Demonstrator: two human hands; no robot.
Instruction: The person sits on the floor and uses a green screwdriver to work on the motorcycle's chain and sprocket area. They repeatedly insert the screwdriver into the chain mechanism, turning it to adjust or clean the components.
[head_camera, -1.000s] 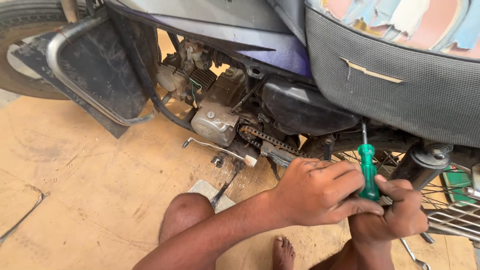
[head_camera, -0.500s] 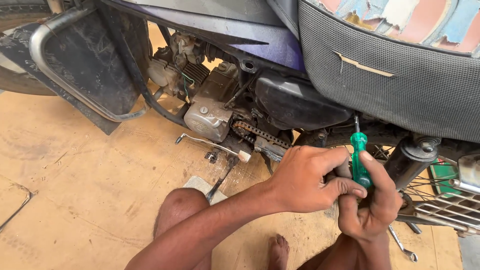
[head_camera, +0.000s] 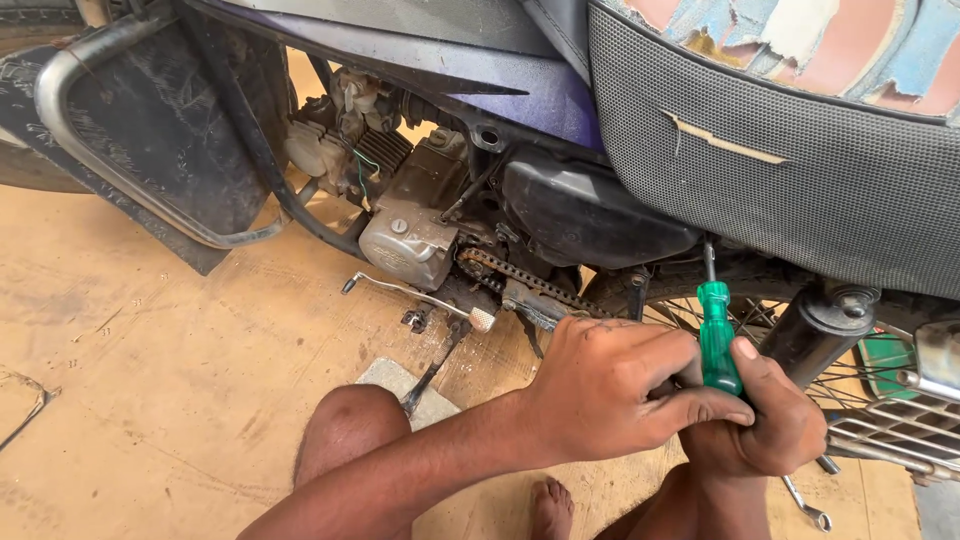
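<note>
At the far left a black leg shield (head_camera: 130, 110) edged by a bent grey metal guard bar (head_camera: 110, 160) hangs over the tan, dusty floor (head_camera: 150, 380). Next comes the grimy engine (head_camera: 405, 235), with a thin silver gear lever (head_camera: 410, 292) jutting out low beside it and the side stand (head_camera: 435, 365) planted on a small pale slab (head_camera: 395, 380), just beyond a bare knee (head_camera: 345, 425). The drive chain (head_camera: 520, 285) runs rightward from the engine under a black side cover (head_camera: 590, 215). The left hand (head_camera: 615, 390) reaches in from the lower left, fingers curled and closed around the lower part of a screwdriver (head_camera: 717, 345): a translucent green handle, held upright, with a slim metal shaft rising from its top toward the underside of the black mesh-textured seat (head_camera: 780, 190). The tool stands between the two hands, its handle showing above the fingers. The right hand (head_camera: 765, 420) wraps the handle from the other side, thumb laid up against the green plastic, and presses against the left hand, so both are clamped together on the tool. Behind them sit the spoked rear wheel (head_camera: 870, 400) and a dark shock absorber (head_camera: 815, 330); a spanner (head_camera: 805, 505) lies on the floor below the right hand.
</note>
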